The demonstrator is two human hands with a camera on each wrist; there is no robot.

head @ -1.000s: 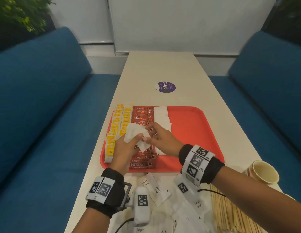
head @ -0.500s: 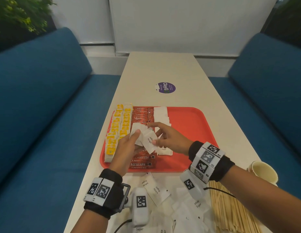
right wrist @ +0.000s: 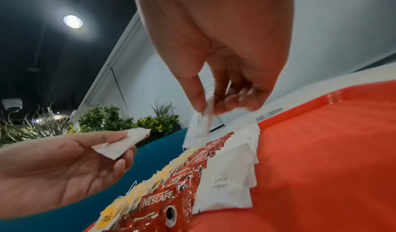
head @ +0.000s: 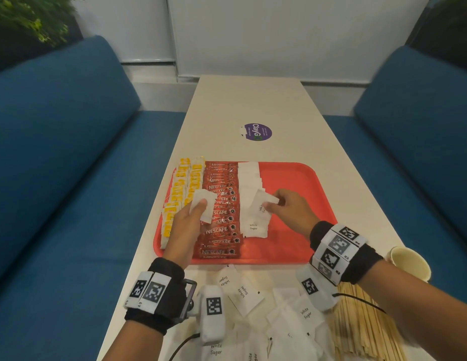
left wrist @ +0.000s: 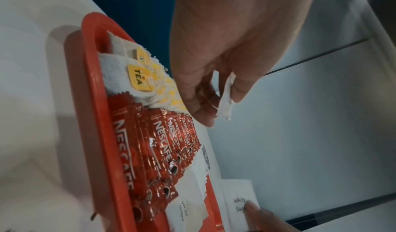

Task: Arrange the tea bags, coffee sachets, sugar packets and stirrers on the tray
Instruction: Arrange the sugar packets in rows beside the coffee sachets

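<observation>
A red tray carries a row of yellow tea bags, a row of red coffee sachets and a row of white sugar packets. My left hand holds a small stack of sugar packets above the coffee row. My right hand pinches one sugar packet by its corner just over the near end of the sugar row; the same packet hangs from the fingertips in the right wrist view. Loose sugar packets and wooden stirrers lie on the table in front of the tray.
A paper cup stands at the table's right edge near my right forearm. A purple round sticker marks the table beyond the tray. Blue sofas flank both sides. The tray's right half is bare red.
My right hand has drawn one sugar packet off the stack in my left hand and carried it right, over the sugar row. The left hand stays over the coffee sachets with the stack.
</observation>
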